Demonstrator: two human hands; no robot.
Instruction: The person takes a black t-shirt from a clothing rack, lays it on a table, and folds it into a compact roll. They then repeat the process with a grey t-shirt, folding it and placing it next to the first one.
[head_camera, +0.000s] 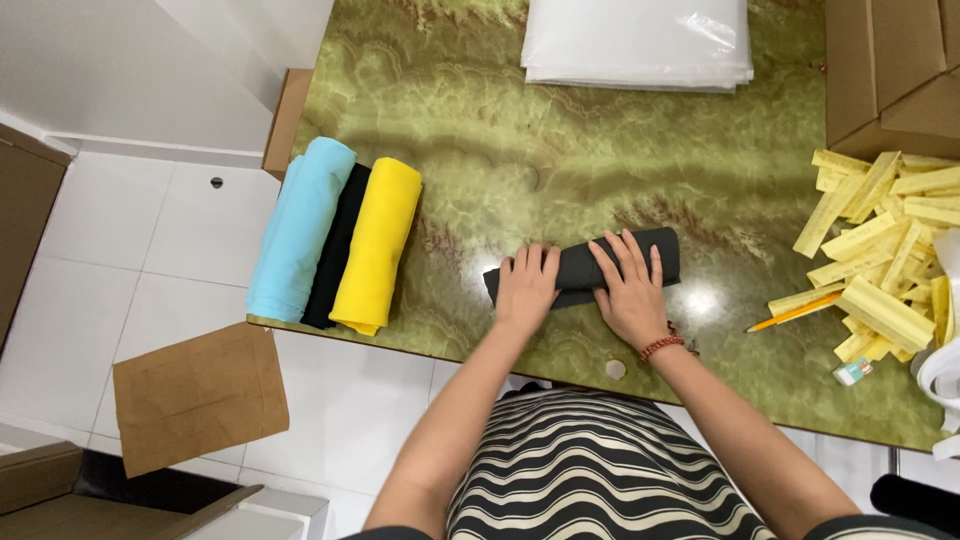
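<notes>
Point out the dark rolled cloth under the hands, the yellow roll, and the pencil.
dark grey rolled cloth (578, 267), head view, on the bare middle stretch between the two hands.
yellow rolled cloth (380, 240), head view, on the middle of the roll.
pencil (795, 313), head view, on the middle of its shaft.

Scene bright and evenly lit from overhead. Specular glare on the polished green bench (520, 150) near the right hand (632, 290). Shadows soft and short. Focus sharp throughout; slight wide-angle stretching at edges.
</notes>
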